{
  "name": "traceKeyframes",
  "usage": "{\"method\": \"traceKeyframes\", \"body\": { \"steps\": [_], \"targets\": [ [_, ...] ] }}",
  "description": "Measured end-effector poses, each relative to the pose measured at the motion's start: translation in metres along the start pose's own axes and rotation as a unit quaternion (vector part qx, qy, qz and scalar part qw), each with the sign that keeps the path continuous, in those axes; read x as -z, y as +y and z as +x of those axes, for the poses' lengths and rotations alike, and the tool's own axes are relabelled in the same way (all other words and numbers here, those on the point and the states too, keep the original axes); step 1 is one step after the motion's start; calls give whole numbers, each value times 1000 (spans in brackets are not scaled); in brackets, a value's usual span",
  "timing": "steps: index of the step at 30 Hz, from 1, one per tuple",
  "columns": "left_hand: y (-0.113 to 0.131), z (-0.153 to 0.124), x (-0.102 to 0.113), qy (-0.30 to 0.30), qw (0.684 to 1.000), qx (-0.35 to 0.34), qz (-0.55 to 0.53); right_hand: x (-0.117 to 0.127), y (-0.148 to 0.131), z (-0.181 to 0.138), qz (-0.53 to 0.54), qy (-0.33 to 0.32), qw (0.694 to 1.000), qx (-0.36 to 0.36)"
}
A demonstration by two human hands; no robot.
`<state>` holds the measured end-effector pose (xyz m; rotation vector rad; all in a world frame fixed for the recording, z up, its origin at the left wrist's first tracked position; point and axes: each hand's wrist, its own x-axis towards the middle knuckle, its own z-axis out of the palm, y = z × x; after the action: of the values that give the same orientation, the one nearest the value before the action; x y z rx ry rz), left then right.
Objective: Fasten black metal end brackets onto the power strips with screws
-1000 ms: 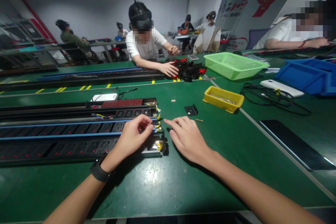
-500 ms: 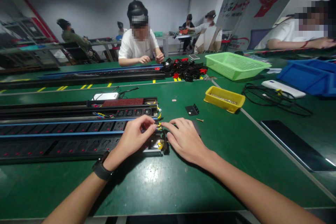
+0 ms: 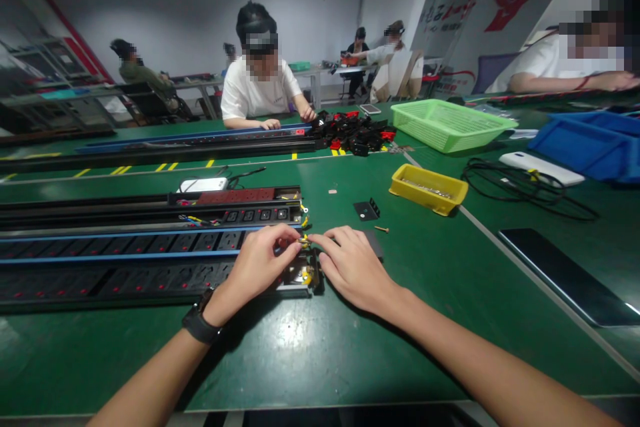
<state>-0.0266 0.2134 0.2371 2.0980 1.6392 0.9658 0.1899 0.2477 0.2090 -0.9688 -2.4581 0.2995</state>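
Long power strips with rows of black sockets (image 3: 185, 242) lie side by side, their ends near my hands. My left hand (image 3: 265, 257) has thumb and index finger pinched around a small metal piece (image 3: 305, 241), screw-like but too small to be sure, at the end of the blue-edged strip. My right hand (image 3: 353, 263) reaches in from the other side, index fingertip at the piece, thumb apart, nothing visibly gripped. Yellow wire ends (image 3: 306, 275) show in the open end of the nearest strip. Behind my right hand lie a brass screw (image 3: 381, 229) and a black bracket (image 3: 367, 210).
A yellow tray (image 3: 427, 190) of small metal parts stands right of the bracket. Farther back are a green basket (image 3: 445, 123), a blue bin (image 3: 590, 147), coiled black cable (image 3: 525, 190) and a pile of black and red parts (image 3: 353, 133). A co-worker (image 3: 257, 80) sits opposite.
My left hand has shifted very slightly right, still pinched at the same strip end. My right hand has hardly moved. The co-worker opposite has lowered one hand and reached toward the parts pile.
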Motion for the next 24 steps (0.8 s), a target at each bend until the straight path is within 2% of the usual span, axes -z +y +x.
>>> {"method": "traceKeyframes", "body": {
  "steps": [24],
  "targets": [
    [0, 2, 1, -15, 1000, 7, 16, 2, -2, 0, 28, -19, 999, 12]
  ]
}}
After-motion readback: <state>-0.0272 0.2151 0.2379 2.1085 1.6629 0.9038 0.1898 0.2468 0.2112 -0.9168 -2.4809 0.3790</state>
